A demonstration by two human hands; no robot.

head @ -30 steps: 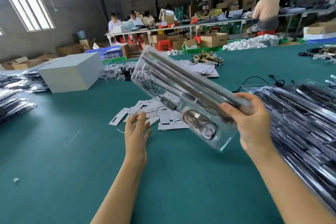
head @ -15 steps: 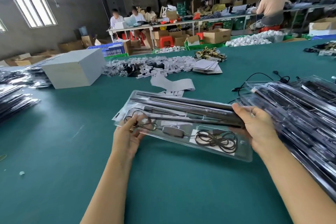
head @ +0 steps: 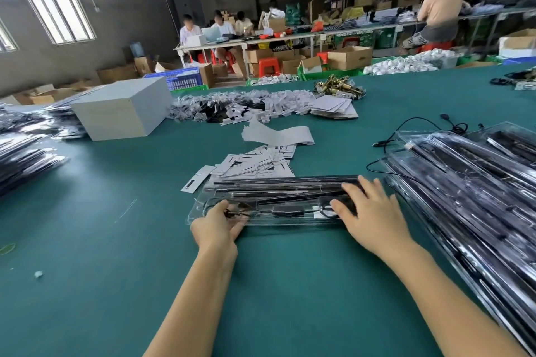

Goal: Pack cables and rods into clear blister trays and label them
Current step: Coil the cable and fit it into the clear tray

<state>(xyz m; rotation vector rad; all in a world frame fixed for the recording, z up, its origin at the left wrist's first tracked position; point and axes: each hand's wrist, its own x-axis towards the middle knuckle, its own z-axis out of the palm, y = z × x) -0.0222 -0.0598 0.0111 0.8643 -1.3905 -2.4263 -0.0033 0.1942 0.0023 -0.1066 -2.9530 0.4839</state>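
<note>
The blister tray (head: 269, 206) lies flat on the green table (head: 87, 240) right in front of us, dark rods (head: 278, 181) along its far side and a coiled cable (head: 290, 211) nearer. It looks thin, glossy plastic — light, springy, probably slippery, and likely to flex if lifted by one end. Our left hand (head: 216, 227) grips the left end, fingers on the rim; our right hand (head: 368, 211) presses flat on the right end, fingers spread. Best hold, we judge — both short ends together. White labels (head: 255, 162) lie just behind, stacked trays (head: 464, 197) to the right.
</note>
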